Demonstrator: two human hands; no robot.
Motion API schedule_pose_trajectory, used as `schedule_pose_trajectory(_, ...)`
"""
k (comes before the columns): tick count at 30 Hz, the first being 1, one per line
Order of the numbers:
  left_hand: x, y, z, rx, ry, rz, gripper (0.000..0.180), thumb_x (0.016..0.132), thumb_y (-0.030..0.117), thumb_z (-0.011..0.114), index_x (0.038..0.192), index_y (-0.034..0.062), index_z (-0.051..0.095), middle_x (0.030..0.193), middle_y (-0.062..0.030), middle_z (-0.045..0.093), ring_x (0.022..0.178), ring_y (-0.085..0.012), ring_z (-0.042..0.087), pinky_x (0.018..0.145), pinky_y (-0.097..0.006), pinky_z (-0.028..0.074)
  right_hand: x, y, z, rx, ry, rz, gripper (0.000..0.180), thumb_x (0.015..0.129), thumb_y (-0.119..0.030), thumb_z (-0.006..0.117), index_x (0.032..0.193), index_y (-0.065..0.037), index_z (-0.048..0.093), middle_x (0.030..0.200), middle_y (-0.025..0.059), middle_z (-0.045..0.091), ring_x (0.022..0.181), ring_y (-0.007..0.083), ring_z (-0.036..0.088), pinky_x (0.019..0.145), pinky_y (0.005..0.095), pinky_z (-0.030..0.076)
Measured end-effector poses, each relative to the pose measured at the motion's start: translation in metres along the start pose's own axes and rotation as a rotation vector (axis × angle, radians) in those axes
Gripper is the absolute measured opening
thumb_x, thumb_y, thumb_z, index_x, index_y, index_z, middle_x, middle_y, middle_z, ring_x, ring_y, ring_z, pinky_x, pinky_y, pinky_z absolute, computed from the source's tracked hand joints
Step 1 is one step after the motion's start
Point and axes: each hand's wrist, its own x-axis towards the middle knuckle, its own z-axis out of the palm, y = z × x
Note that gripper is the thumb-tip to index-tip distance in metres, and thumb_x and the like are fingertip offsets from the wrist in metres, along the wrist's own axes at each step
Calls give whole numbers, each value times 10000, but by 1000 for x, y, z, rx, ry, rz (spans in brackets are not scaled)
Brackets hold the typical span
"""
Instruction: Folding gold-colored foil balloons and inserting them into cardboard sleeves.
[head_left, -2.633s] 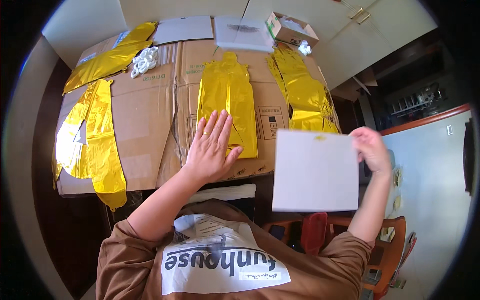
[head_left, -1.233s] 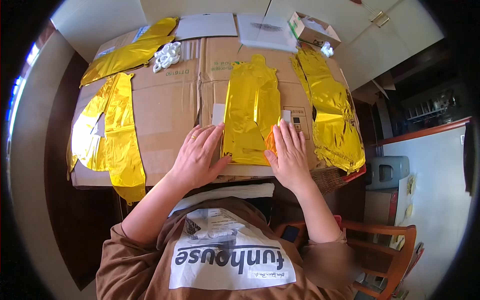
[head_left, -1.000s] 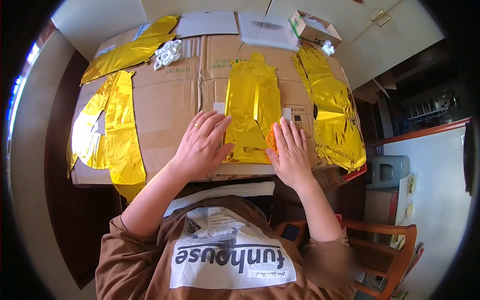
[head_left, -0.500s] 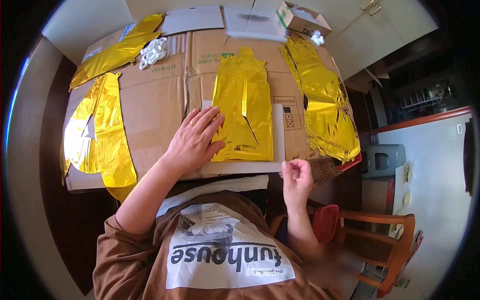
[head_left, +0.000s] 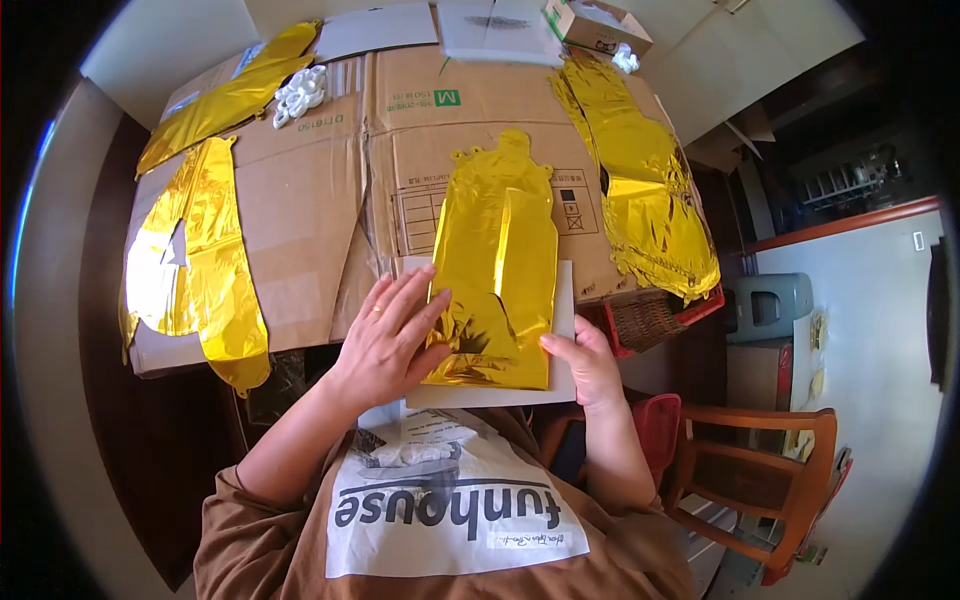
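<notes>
A flat gold foil balloon [head_left: 478,240] with small tabs at its far end lies lengthwise in front of me. Under its near part is a white card [head_left: 566,300], which juts past the near edge of the cardboard toward my shirt. My left hand [head_left: 392,335] rests with fingers stretched out along the balloon's left side, holding nothing. At the card's right edge, my right hand [head_left: 590,368] grips it, thumb on top by the foil and the other fingers hidden beneath. Creases and a fold run down the middle of the foil.
Brown cardboard [head_left: 290,200] covers the table. More gold foil balloons lie at left [head_left: 222,260], far left [head_left: 220,100] and right [head_left: 645,190]. White coiled ribbon [head_left: 300,95] and a small open box [head_left: 600,28] stand behind. A wicker basket [head_left: 645,322] and wooden chair [head_left: 755,480] are at right.
The balloon and white card have slid toward me, partly over the near edge. My right hand has moved up from a pinch at the card's corner to a grip on its right side.
</notes>
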Motion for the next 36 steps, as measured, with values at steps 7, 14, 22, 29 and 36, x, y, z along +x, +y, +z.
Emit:
schedule_pose_trajectory(7,-68,19,-9,-1001,455,-776,342,913,169,757,1147,-4,578,1095,-104,635,1010,-175,604,865,-332,510,-30,14,15,237,-78,16,287,916,-50,703,1202,-30,687,1148,36,728,1014,108,658,947,281,496)
schedule_pose_trajectory(14,-34,23,-39,-1546,104,-1009,374,906,73,755,1217,-29,572,1152,-122,705,1018,-180,696,906,-338,573,-55,18,42,166,-113,10,257,928,-42,700,1184,-23,690,1113,35,731,994,93,650,939,275,496)
schedule_pose_trajectory(22,-50,21,-7,-1611,133,-855,318,901,-32,719,1189,3,589,1120,-69,717,1001,-118,673,949,-280,530,-42,-12,34,156,-98,-118,544,876,-116,758,1354,-11,519,1143,72,701,1058,141,644,977,288,487)
schedule_pose_trajectory(29,-48,35,-36,-1436,193,-720,660,887,-100,677,1466,39,392,1199,-87,641,1074,-139,649,956,-296,530,-30,-17,39,25,-232,-355,705,927,29,653,1554,-28,336,1207,114,673,1064,132,640,967,281,483)
schedule_pose_trajectory(36,-53,33,-52,-1208,60,-497,866,863,-161,661,1594,55,251,1351,-130,549,1224,-187,595,1020,-307,503,-30,-28,30,-174,-350,-473,539,898,-63,725,1416,-16,585,1424,101,604,1321,200,536,1160,340,328)
